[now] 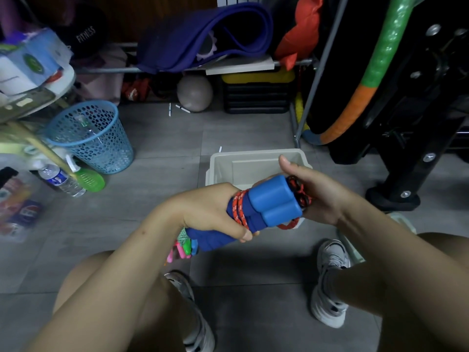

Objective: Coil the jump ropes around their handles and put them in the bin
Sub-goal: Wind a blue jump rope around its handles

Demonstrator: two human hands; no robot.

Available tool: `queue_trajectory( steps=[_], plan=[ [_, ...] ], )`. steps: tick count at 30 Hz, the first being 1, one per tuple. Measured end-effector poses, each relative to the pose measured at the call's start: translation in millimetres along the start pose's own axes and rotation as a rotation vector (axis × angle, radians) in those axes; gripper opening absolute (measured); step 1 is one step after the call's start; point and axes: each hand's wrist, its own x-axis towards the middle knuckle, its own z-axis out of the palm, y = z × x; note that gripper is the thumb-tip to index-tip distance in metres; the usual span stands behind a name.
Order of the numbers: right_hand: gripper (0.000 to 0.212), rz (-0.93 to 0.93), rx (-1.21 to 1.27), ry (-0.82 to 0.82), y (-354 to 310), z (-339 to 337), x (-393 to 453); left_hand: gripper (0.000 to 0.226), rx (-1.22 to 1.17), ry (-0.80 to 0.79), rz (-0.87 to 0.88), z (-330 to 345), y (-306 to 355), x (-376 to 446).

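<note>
I hold a jump rope with two thick blue handles (272, 201) side by side above the near edge of a beige bin (256, 165) on the floor. My left hand (215, 212) grips the dark blue lower part of the handles, where a red-and-white rope (238, 208) is wound in a few turns. My right hand (312, 194) holds the rope's bunched end at the handle tops, and a loop of rope hangs beneath. A second, pink and green jump rope (181, 247) lies on the floor under my left wrist, mostly hidden.
A blue mesh wastebasket (91, 138) stands at the left with a water bottle (62, 180) and a green spray bottle (87, 177) beside it. Behind the bin are a rack with a purple mat (203, 36), a grey ball (195, 94) and a black-and-yellow toolbox (256, 94). Black gym equipment (396, 97) stands at the right.
</note>
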Motion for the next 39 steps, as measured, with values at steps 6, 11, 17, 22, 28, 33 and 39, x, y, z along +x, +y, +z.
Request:
queue_trajectory(
  steps=[6, 11, 17, 22, 28, 33, 39],
  plan=[
    [0.073, -0.126, -0.076, -0.022, 4, -3, 0, 0.025, -0.286, -0.058, 0.046, -1, 1, -5],
    [0.071, -0.212, -0.048, -0.004, 4, -5, 0, 0.036, -0.684, 0.008, 0.090, 4, 1, -1],
    [0.041, -0.290, -0.185, 0.103, 19, 2, 3, 0.058, -0.848, 0.155, 0.085, 7, 0, 8],
    [0.047, -0.277, -0.256, 0.246, 22, 15, 7, 0.052, -0.920, 0.251, 0.050, 9, 1, 11],
    [0.032, -0.241, -0.320, 0.416, 20, 18, 6, 0.042, -0.914, 0.287, -0.003, 11, 4, 14],
    [0.065, -0.256, -0.376, 0.550, 24, 12, 15, 0.021, -0.955, 0.286, -0.010, 13, 7, 16],
    [0.051, -0.267, -0.392, 0.442, 18, 21, 5, 0.031, -0.959, 0.317, -0.010, 11, 8, 17]
  ],
)
